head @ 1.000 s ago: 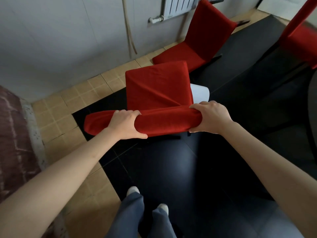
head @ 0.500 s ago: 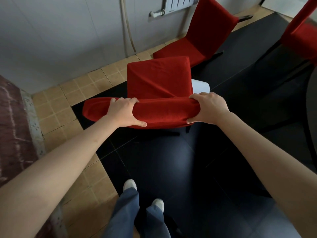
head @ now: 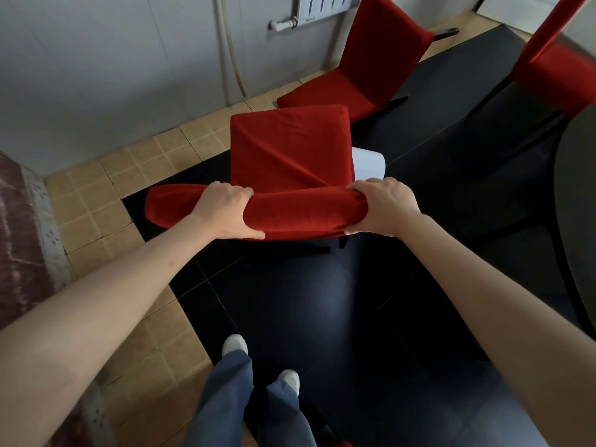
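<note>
Left hand (head: 227,211) grips the chair (head: 290,150) back's top edge, fingers curled over. Right hand (head: 385,206) clamps the red cover (head: 306,214) at the right corner.

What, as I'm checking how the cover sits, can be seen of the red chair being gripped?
The chair is covered in red cloth, creased across the seat. Its backrest top faces the camera; the left hand and right hand each grip it, fingers curled over the cloth. A white patch shows at the seat's right edge. Dark legs show beneath. It stands on black floor beside tan tiles.
</note>
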### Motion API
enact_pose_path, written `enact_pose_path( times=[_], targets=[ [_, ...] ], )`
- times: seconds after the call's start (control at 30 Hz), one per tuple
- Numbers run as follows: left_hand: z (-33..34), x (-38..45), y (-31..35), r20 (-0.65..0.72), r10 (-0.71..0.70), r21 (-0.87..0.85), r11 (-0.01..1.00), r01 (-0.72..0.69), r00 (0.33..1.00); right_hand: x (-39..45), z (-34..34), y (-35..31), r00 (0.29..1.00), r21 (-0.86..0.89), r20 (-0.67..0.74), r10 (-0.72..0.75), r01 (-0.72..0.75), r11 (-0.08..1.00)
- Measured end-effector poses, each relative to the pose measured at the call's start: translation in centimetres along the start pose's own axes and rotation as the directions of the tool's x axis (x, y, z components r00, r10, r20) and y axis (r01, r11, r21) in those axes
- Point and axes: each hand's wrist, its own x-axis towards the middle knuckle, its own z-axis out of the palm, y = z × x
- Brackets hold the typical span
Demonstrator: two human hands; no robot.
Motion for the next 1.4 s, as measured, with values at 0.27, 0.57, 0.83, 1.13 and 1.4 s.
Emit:
enact_pose_path(
  times=[0.27, 0.57, 0.83, 1.13, 1.4],
  targets=[
    [0.2, -1.4, 1.9, -0.006, 0.056, 0.016, 0.998, -0.055, 0.998, -2.4, 1.6, 0.9, 1.000, 0.017, -0.020, -0.008, 0.009, 1.000],
    [-0.3, -3.3, 4.4, -0.001, 0.079, 0.062, 0.995, -0.079, 0.997, -6.3, 4.3, 1.6, 0.999, 0.122, 0.007, 0.031, -0.032, 0.992],
    [1.0, -6.2, 7.8, 0.024, 0.124, 0.099, 0.987, -0.126, 0.992, -11.7, 8.9, 2.0, 0.997, 0.227, 0.043, 0.067, -0.075, 0.971],
    [1.6, -10.3, 8.5, 0.022, 0.154, 0.062, 0.986, -0.155, 0.988, -15.6, 11.0, 0.0, 0.997, 0.237, 0.014, 0.082, -0.083, 0.968],
    [1.8, -13.0, 7.8, 0.064, 0.210, 0.103, 0.971, -0.216, 0.976, -19.2, 12.0, -3.0, 0.992, 0.261, 0.013, 0.123, -0.122, 0.957]
  ],
)
